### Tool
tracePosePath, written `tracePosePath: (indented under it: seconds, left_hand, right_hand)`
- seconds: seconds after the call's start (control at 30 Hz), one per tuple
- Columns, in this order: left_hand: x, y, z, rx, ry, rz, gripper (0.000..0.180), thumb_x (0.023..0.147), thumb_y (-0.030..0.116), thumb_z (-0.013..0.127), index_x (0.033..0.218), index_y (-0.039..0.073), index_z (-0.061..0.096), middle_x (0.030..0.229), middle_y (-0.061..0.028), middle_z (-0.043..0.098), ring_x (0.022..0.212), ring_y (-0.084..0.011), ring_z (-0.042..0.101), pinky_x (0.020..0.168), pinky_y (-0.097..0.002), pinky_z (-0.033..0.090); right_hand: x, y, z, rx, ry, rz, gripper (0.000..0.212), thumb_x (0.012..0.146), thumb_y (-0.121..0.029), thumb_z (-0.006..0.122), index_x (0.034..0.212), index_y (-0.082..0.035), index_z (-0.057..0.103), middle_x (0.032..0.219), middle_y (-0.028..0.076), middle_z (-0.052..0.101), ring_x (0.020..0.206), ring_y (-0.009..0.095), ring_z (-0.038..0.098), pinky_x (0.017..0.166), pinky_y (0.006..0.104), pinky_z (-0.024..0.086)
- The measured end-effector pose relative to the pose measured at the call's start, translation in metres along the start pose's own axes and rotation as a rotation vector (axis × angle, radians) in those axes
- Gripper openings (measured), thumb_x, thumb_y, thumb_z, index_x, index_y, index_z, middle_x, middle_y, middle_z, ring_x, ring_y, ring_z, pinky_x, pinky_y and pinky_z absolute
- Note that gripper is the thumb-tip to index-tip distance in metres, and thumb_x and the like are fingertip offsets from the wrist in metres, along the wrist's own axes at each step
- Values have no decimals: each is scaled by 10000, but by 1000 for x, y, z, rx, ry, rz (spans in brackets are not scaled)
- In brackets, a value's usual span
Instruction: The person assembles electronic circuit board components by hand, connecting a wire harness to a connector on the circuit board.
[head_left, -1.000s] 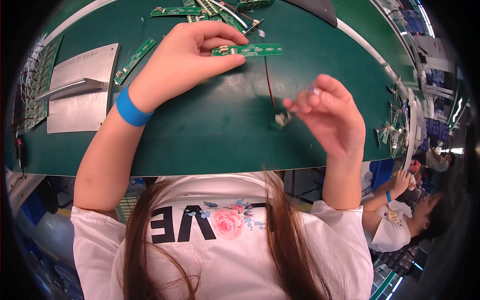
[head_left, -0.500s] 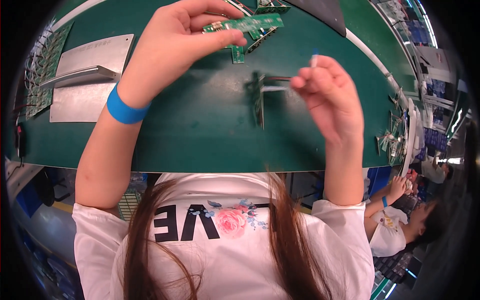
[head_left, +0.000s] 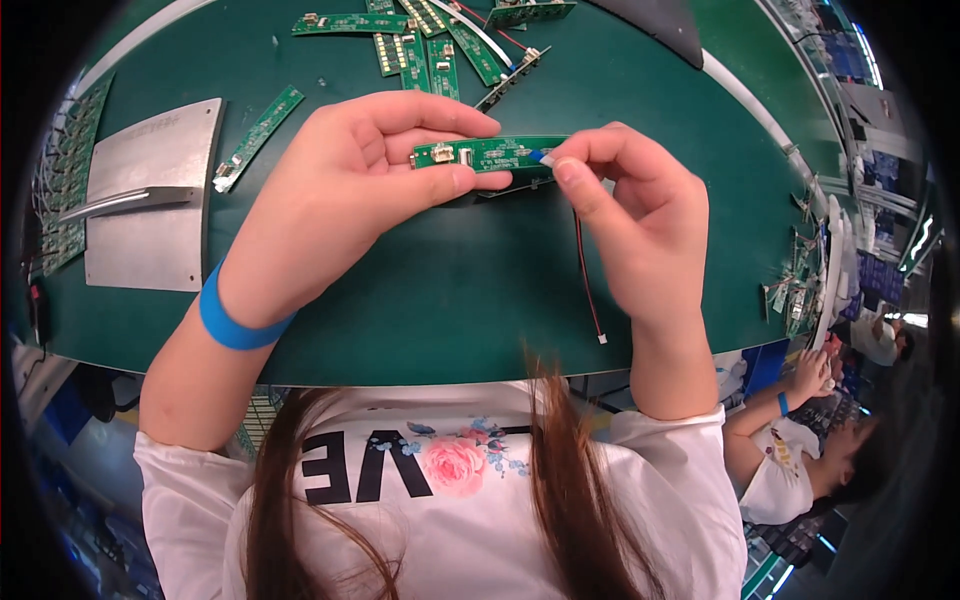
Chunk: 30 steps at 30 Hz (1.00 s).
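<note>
Left hand [head_left: 365,170] fingers hold green circuit strip [head_left: 492,153], right hand [head_left: 645,205] fingers pinch blue-tipped piece [head_left: 542,157] near its right end, seemingly aligning; next calls for steady, precise placement.

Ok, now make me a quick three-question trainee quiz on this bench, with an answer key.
1. What colour is the cable tip in the right hand, at the green circuit board: A red, B blue, C yellow?
2. True or false: the handled metal plate lies left of the left hand.
3. Fill in: the thin red wire ends in a small ____ connector.
Key: 1 B; 2 true; 3 white.
</note>
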<state>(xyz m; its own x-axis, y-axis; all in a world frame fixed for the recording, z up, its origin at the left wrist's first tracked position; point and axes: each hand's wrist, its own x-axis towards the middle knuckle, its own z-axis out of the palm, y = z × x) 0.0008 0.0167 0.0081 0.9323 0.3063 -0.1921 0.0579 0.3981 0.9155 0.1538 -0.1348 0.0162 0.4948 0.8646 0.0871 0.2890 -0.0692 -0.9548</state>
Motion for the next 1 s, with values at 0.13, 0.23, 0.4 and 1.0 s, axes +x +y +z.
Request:
tracePosePath:
  seconds: [0.13, 0.23, 0.4, 1.0]
  left_hand:
    - [-2, -5, 7, 8, -12, -5, 331, 881, -34, 550, 1209, -64, 515, 1102, -158, 636, 1056, -251, 630, 941, -304, 489]
    - [-1, -10, 10, -50, 31, -3, 316, 886, -36, 540, 1199, -73, 513, 1109, -157, 637, 1044, -262, 635, 946, -324, 493]
    - [-4, -11, 3, -192, 12, -183, 278, 895, -16, 537, 1168, -68, 527, 1025, -128, 658, 1021, -267, 643, 957, -346, 495]
    - [0, -15, 10, -245, 12, -221, 312, 923, 10, 478, 1217, -88, 511, 1089, -179, 642, 1004, -296, 652, 930, -353, 509]
  right_hand:
    - [-7, 3, 4, -247, 38, -119, 52, 805, -20, 664, 810, -40, 616, 709, 49, 544, 629, 137, 513, 653, 261, 375]
    - [-8, 1, 2, -417, -12, -185, 40, 824, 26, 638, 832, 21, 599, 739, 32, 497, 687, 113, 433, 620, 226, 348]
    - [-7, 0, 6, -622, 4, -293, 55, 788, 8, 646, 805, -8, 597, 781, 50, 522, 892, 196, 474, 783, 316, 402]
    - [-8, 14, 1, -462, -109, -224, 52, 763, 21, 648, 777, 1, 602, 793, 43, 570, 962, 220, 499, 985, 436, 361]
